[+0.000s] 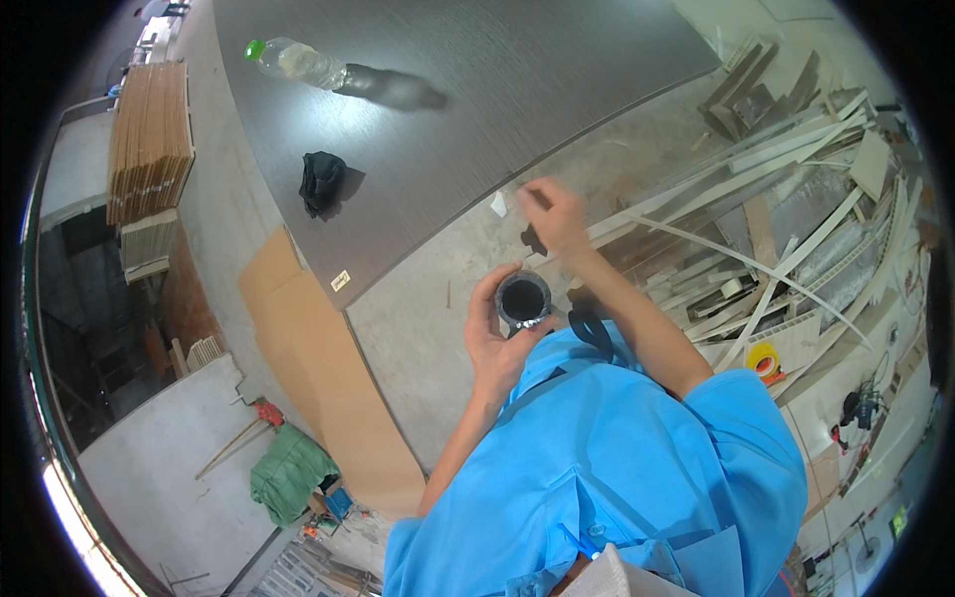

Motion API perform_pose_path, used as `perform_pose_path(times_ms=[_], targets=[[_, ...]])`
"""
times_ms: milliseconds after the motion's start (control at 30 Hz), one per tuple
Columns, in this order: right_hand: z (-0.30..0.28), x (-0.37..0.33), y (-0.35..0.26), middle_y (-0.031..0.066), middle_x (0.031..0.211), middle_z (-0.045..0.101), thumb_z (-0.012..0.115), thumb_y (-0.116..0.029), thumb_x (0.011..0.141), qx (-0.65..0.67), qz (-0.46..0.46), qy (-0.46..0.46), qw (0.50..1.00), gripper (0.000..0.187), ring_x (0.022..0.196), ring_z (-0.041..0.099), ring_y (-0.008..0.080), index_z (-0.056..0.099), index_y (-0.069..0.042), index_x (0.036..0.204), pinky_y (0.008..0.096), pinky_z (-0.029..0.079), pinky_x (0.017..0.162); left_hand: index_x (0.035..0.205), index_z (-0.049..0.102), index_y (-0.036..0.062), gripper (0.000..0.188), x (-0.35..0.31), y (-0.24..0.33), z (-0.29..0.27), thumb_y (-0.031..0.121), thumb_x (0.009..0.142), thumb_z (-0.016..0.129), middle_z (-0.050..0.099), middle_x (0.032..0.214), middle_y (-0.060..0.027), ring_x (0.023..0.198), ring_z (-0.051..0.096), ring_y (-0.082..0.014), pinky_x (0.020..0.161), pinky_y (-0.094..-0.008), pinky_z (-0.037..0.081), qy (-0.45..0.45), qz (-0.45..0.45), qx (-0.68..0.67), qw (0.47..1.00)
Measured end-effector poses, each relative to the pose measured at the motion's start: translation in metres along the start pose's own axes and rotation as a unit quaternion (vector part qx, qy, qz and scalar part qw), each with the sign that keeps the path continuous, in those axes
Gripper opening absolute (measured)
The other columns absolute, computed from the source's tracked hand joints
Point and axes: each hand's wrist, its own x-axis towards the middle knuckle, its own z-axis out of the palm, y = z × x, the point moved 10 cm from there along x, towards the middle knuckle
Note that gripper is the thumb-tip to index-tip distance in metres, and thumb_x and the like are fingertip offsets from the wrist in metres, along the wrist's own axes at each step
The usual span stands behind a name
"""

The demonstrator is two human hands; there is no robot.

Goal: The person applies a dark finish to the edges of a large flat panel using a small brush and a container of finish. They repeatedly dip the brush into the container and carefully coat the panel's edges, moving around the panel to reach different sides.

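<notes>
My left hand [493, 343] is wrapped round a dark, hollow round thing [523, 297] in front of my chest. Its opening faces up, and its lower rim looks shiny and silvery; the exact kind is unclear. Farther out, near the table's edge, my right hand [557, 216] is up with curled, slightly blurred fingers; what they pinch, if anything, does not show. A small white scrap [498, 204] appears beside those fingertips; I cannot tell whether they touch it. Some dark thing [534, 240] shows just under the right hand, partly hidden. A black looped strap [591, 333] lies against my blue shirt.
On the dark table [477, 99] ahead are a clear bottle with a green cap [303, 63] and a crumpled black cloth-like bundle [321, 183]. Piled strips and boards [786, 249] fill the right side. A cardboard sheet [328, 368] and a green sack [291, 473] lie at left.
</notes>
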Motion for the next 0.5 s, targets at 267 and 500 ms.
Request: perform_pose_path(times_ms=[267, 500], targets=[[0.017, -0.006, -0.011, 0.0144, 0.094, 0.074, 0.078, -0.013, 0.094, 0.002, -0.030, -0.053, 0.998, 0.012, 0.088, 0.073, 0.0356, 0.073, -0.003, 0.098, 0.0422, 0.057, 0.076, 0.145, 0.059, 0.0052, 0.077, -0.001, 0.000, -0.002, -0.004, 0.075, 0.090, 0.061, 0.145, -0.0083, 0.130, 0.062, -0.0207, 0.116, -0.0377, 0.047, 0.003, -0.005, 0.006, 1.000], [-0.032, 0.000, 0.015, 0.0144, 0.093, 0.073, 0.078, -0.015, 0.096, -0.004, 0.067, 0.123, 0.990, 0.014, 0.085, 0.072, 0.0312, 0.073, -0.003, 0.098, 0.0396, 0.056, 0.075, 0.144, 0.059, 0.0058, 0.077, -0.006, -0.003, -0.010, -0.004, 0.074, 0.091, 0.062, 0.144, -0.0078, 0.129, 0.062, -0.0204, 0.115, -0.0376, 0.048, 0.009, 0.000, 0.008, 1.000]])
